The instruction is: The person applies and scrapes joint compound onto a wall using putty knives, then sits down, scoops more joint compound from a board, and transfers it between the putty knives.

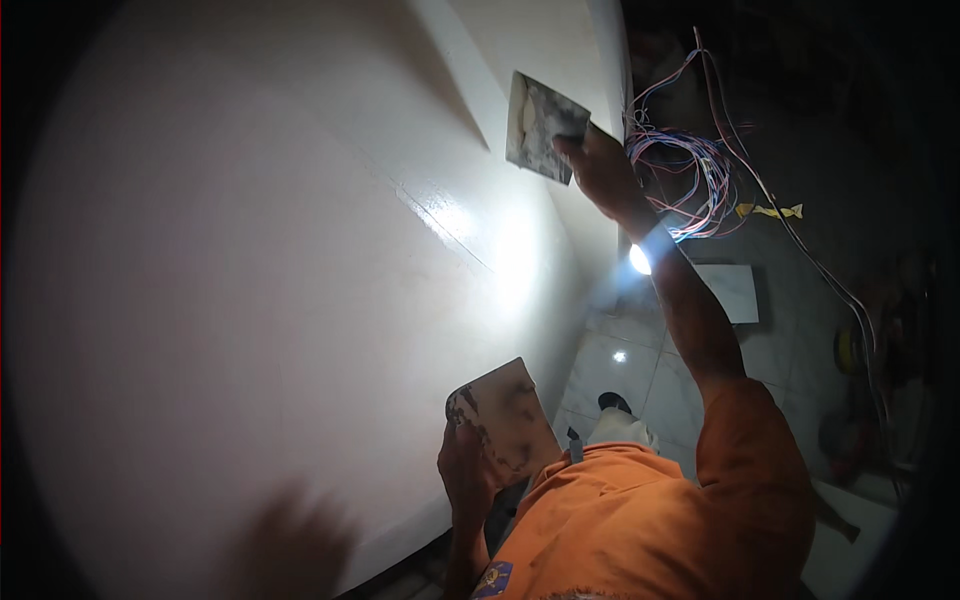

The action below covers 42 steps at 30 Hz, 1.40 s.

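My right hand, arm stretched out, grips a wide, square putty spreader by its lower right corner. Its grey, smeared face lies close to the white wall; whether it touches cannot be told. Lower down, near my waist, my left hand is closed around the edge of a flat putty board with rounded corners and dark, patchy stains. A wet, shiny streak with a thin line runs along the wall between the two tools. At my right wrist shines a bright lamp.
Coiled red and blue wires hang or lie beyond my right forearm, with loose strands trailing down the right. A yellow scrap and a white panel rest on the tiled floor. The far right is dark.
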### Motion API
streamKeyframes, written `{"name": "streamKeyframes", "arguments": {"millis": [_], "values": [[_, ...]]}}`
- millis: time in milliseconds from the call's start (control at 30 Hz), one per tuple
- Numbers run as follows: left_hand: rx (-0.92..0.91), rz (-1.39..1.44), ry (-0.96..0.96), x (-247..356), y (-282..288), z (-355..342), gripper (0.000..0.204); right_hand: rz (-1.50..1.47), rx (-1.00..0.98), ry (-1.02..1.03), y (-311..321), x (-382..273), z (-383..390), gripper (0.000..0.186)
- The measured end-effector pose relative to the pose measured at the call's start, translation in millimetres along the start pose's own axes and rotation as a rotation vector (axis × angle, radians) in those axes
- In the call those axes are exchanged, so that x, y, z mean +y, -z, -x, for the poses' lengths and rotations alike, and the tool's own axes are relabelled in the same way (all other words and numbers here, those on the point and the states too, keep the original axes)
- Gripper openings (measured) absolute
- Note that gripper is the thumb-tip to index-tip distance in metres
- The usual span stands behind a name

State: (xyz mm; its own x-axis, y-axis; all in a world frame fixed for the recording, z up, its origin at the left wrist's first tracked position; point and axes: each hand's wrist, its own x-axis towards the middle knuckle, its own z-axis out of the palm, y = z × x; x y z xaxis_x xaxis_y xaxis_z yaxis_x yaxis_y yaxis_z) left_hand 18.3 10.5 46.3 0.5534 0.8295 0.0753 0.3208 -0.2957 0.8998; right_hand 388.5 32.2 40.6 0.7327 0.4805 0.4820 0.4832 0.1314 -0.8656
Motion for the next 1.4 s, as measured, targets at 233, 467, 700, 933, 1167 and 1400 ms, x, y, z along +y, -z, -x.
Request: {"name": "streamKeyframes", "arguments": {"millis": [233, 467, 700, 933, 1167, 1400], "values": [[0.020, 0.074, 0.051, -3, 0, 1, 0.041, -0.221, -0.098, 0.085, 17, -55, -52, 0.035], [0.071, 0.087, 0.115, 16, -8, 4, 0.040, -0.017, -0.024, 0.179, 37, -101, -79, 0.030], [0.044, -0.109, -0.082, -10, -7, 6, 0.043, 0.232, 0.093, 0.372, 38, -196, -150, 0.023], [0.076, -0.058, -0.223, -14, -6, 5, 0.016, 0.254, 0.084, 0.430, 39, -254, -204, 0.020], [0.021, 0.270, 0.037, -5, -8, 5, 0.038, 0.646, 0.170, 0.663, 37, -258, -231, 0.023], [0.006, 0.323, 0.043, 4, -9, 9, 0.042, 0.903, 0.331, 0.679, 21, -264, -270, 0.022]]}}
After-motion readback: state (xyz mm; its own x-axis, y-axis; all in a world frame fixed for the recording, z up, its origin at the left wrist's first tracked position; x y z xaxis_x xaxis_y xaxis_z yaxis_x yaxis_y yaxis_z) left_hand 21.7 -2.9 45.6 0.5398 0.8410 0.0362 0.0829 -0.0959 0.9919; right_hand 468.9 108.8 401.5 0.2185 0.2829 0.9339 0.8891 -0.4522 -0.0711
